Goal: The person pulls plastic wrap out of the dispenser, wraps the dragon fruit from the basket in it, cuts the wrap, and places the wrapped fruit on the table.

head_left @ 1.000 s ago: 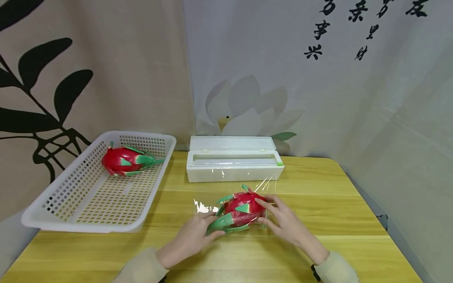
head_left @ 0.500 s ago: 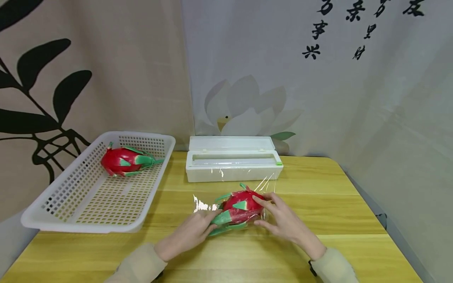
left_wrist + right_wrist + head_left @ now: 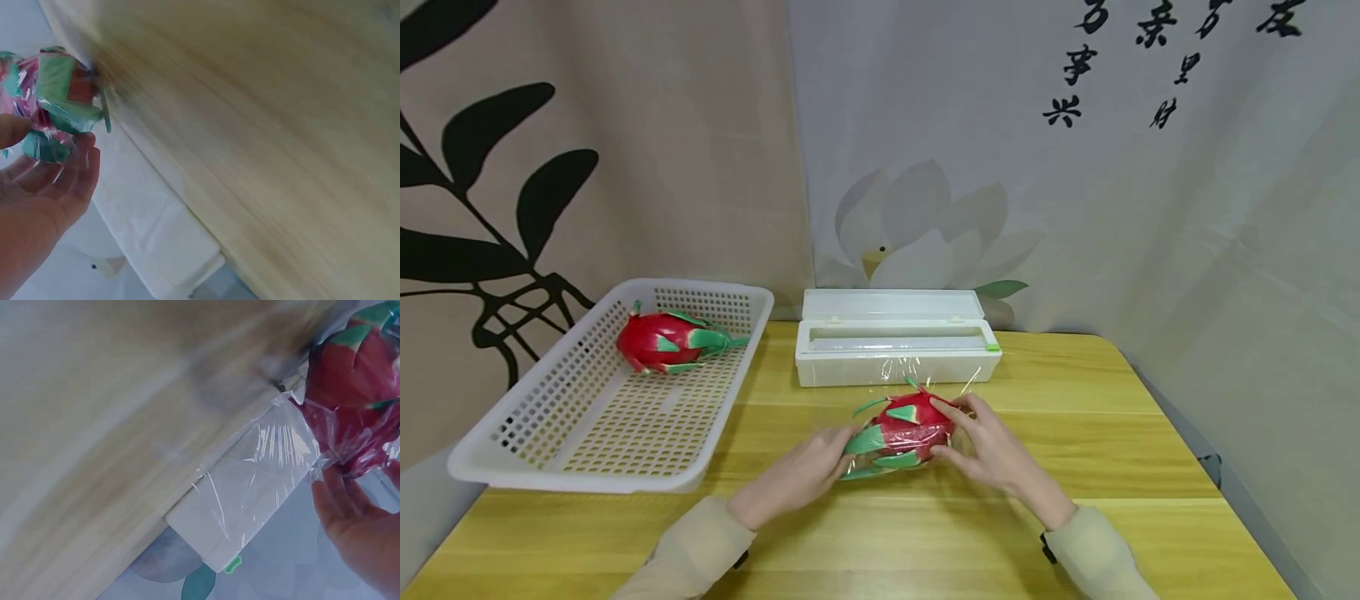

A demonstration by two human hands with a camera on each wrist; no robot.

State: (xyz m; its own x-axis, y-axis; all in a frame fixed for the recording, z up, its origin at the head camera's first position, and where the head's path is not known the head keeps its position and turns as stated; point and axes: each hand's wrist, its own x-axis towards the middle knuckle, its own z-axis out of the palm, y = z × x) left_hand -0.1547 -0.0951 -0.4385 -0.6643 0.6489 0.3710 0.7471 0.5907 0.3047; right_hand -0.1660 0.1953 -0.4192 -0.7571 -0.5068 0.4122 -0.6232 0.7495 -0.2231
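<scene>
While the left hand (image 3: 808,471) curls fingers and thumb round the leafy end of the dragon fruit (image 3: 912,435), the right hand (image 3: 996,457) grips its red end, fingers partly spread; clear film (image 3: 281,440) covers the fruit, near the white box (image 3: 827,372).

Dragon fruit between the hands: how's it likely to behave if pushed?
The dragon fruit may roll unevenly: its body is rounded, but green scales stick out. It could be slippery where glossy clear film covers it. The film may drag along, as it stretches toward the white box.
</scene>
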